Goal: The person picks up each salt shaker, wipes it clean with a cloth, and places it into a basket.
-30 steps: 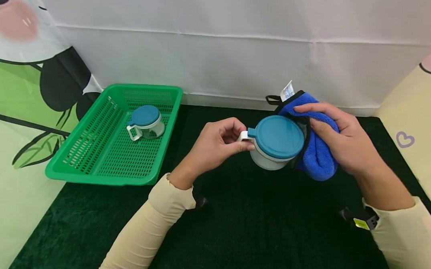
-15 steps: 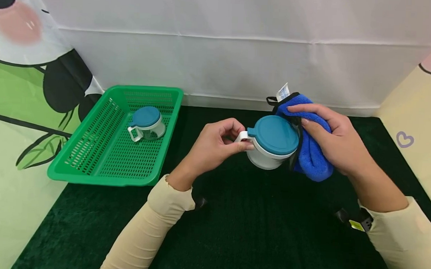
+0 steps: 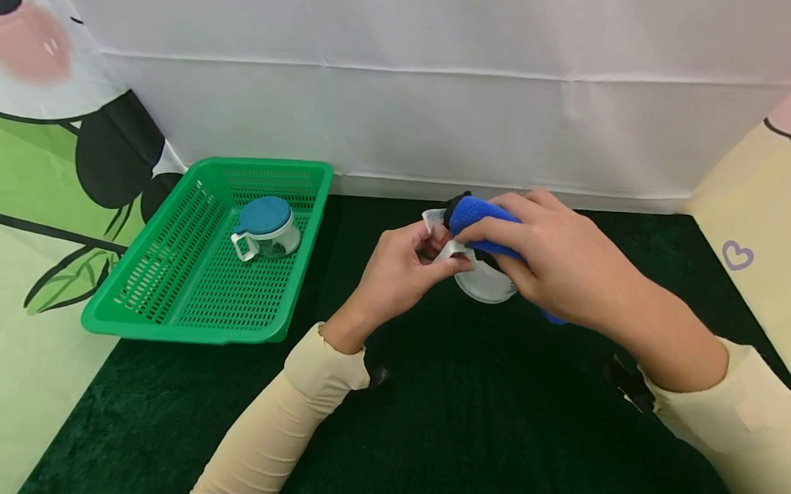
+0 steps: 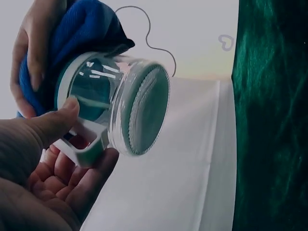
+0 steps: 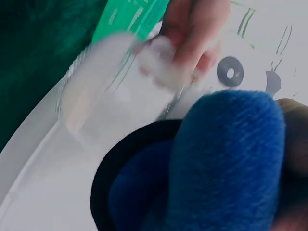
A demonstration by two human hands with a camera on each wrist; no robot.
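Note:
My left hand [image 3: 397, 269] pinches the white handle of a clear glass jar [image 3: 485, 282] between thumb and fingers. In the left wrist view the jar [image 4: 142, 106] lies tilted, its ribbed round base facing away from the hand. My right hand [image 3: 557, 258] grips a folded blue cloth [image 3: 479, 217] with black edging and presses it over the jar's lid, which is hidden in the head view. The cloth [image 5: 226, 159] fills the front of the right wrist view, where the jar is blurred.
A green plastic basket [image 3: 186, 334] stands on the left of the dark green tabletop [image 3: 494, 428]. Inside it sits another glass jar with a blue lid [image 3: 266, 215] and white handle. A white backdrop [image 3: 407, 129] rises behind the table.
My right hand has moved left with the cloth, from the jar's right side to over its lid and near the handle. The left hand keeps its hold with little movement.

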